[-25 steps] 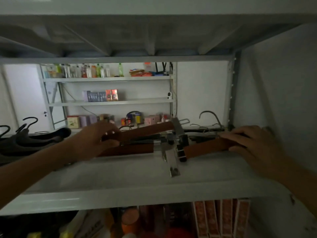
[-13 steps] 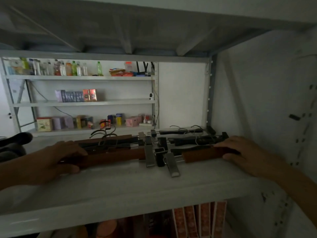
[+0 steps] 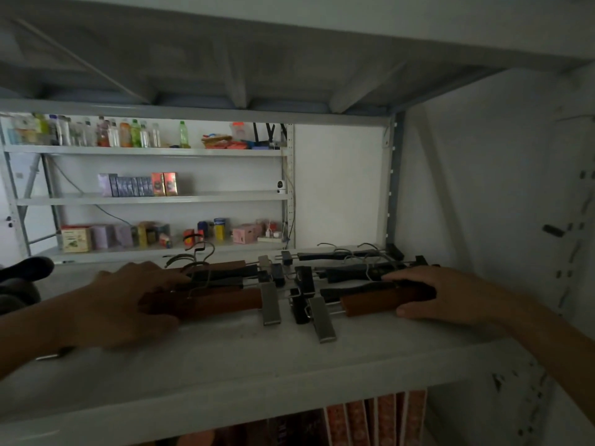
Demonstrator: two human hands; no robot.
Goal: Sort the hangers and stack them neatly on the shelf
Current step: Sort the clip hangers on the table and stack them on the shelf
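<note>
A brown wooden clip hanger [image 3: 225,302] with metal clips lies flat along the white shelf [image 3: 244,371], at the front of a row of brown and black clip hangers [image 3: 341,273]. My left hand [image 3: 128,300] grips its left end, fingers curled over the wood. My right hand [image 3: 450,294] wraps its right end, with my thumb under the front edge. Several wire hooks [image 3: 196,255] stick up behind my left hand.
Dark padded hangers [image 3: 25,272] lie at the far left of the shelf. A wall and a grey upright post [image 3: 394,188] close the right side. Books [image 3: 373,420] stand on the level below. A far rack [image 3: 151,197] holds bottles and boxes.
The front wooden hanger has been lowered from a tilted position to lie flat against the row. Both hands slid along with it and now rest on its ends; the view shifted left.
</note>
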